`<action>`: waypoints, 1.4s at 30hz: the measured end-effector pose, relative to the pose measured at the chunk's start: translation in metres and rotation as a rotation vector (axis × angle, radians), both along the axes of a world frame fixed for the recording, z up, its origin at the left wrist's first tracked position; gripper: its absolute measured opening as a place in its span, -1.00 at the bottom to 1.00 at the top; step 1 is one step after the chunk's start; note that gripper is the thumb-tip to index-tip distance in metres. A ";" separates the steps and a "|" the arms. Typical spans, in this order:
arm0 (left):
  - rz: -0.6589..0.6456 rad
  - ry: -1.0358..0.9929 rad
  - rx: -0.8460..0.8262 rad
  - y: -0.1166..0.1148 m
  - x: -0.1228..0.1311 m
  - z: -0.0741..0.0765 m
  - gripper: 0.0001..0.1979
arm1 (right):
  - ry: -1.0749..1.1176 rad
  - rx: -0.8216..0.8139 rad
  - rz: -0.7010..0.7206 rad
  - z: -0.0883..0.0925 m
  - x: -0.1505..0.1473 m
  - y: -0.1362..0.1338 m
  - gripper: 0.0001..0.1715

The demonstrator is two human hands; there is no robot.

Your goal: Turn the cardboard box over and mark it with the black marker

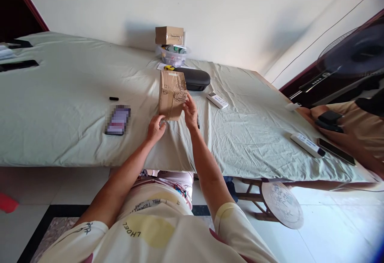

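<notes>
A brown cardboard box (171, 99) with dark scribbles and tape across it stands in front of me on the cloth-covered table (75, 87). My left hand (156, 129) has its curled fingers at the box's near left corner. On the right side, my right hand (190, 112) grips the box, thumb and fingers against its edge. Just behind the box lies a black hard case (196, 80), with a yellow item (169, 68) beside it. A dark pen (198, 122) is partly hidden by my right hand.
Left of the box are a phone (118, 120) and a small black stick (113, 98). A white packet (217, 100) lies to the right. Against the wall, a smaller carton (169, 35) tops a clear tub (174, 57). Another person's arm (348, 139) rests at the right edge.
</notes>
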State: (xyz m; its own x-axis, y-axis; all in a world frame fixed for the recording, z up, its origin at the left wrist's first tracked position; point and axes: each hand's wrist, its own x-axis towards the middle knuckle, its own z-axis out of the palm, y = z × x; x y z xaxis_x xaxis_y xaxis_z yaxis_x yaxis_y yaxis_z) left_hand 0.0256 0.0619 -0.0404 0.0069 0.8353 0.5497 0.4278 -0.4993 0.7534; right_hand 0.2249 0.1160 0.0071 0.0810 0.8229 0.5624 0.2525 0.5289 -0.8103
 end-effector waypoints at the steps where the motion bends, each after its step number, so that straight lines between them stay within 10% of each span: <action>1: 0.020 -0.010 -0.011 0.000 -0.001 0.000 -0.67 | -0.017 -0.055 -0.007 -0.008 0.000 -0.002 -0.23; 12: 0.282 -0.194 0.076 0.014 -0.024 0.023 -0.59 | -0.524 -0.253 -0.107 -0.035 -0.007 -0.022 -0.37; 22: -0.190 -0.215 0.162 0.092 -0.045 0.109 -0.28 | -0.518 -0.209 -0.114 -0.039 -0.006 -0.022 -0.49; 34: -0.305 -0.273 0.086 0.098 -0.042 0.086 -0.26 | -0.301 -0.265 -0.080 -0.037 -0.009 -0.022 -0.31; 42: -0.121 -0.272 -0.159 0.087 -0.032 0.011 -0.45 | -0.290 -0.260 -0.067 -0.036 -0.009 -0.023 -0.29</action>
State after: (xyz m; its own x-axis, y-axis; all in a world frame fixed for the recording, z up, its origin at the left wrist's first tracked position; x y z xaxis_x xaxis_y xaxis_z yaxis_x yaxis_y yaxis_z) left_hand -0.0061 0.1493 -0.0294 -0.0180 0.9127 0.4083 0.1451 -0.4017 0.9042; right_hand 0.2158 0.0927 -0.0288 0.0082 0.9391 0.3436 0.5177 0.2900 -0.8049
